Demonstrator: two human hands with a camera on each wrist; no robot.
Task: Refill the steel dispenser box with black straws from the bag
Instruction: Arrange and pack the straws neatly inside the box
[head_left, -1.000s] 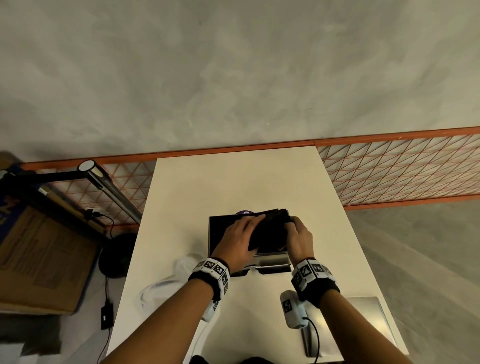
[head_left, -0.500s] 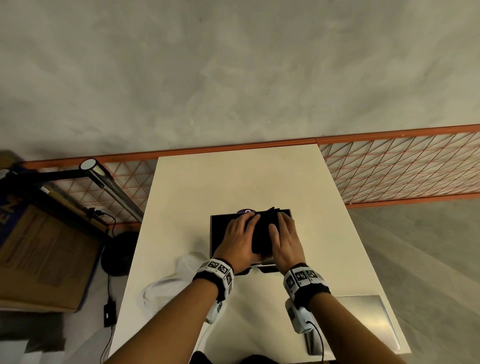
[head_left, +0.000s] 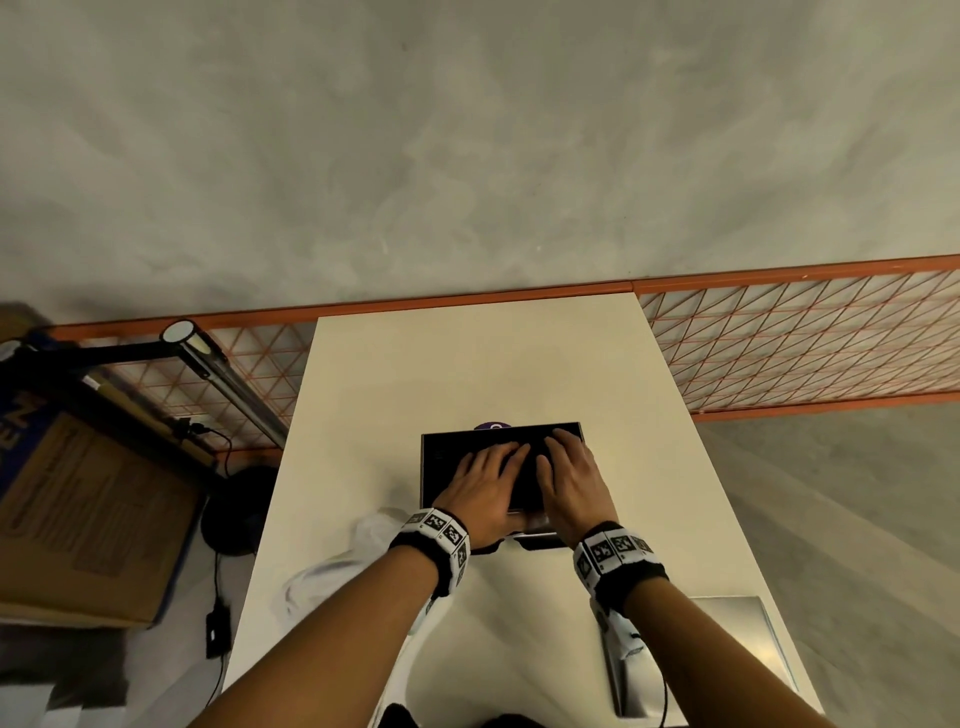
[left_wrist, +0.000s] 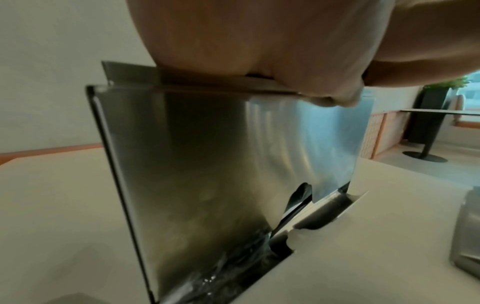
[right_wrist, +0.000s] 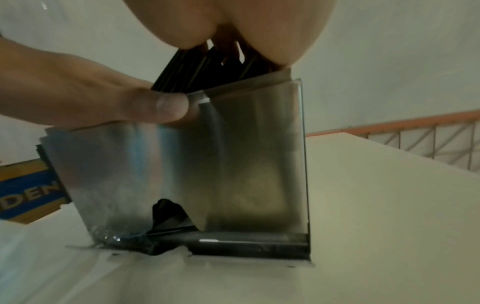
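The steel dispenser box (head_left: 436, 467) stands open-topped on the middle of the white table (head_left: 467, 364). Black straws (head_left: 524, 483) fill it and, in the right wrist view, the straws (right_wrist: 197, 70) stick up past the rim. My left hand (head_left: 488, 480) lies flat on the straws with fingers straight, and its thumb (right_wrist: 161, 107) presses the box's front wall (right_wrist: 233, 164). My right hand (head_left: 566, 475) lies flat beside it, over the box's right part. A straw (left_wrist: 324, 209) shows in the slot at the foot of the box front (left_wrist: 207, 164). The crumpled clear bag (head_left: 353, 561) lies on the table at front left.
A flat steel lid (head_left: 727, 649) lies on the table at front right, also seen as the lid (left_wrist: 467, 236) in the left wrist view. A purple object (head_left: 492, 426) peeks out behind the box. A lamp arm (head_left: 218, 364) and cardboard box (head_left: 88, 509) stand left of the table.
The tilted bundle of straws has gone down into the box. Both hands have flattened onto it, and the right hand has spread rightward along the straws.
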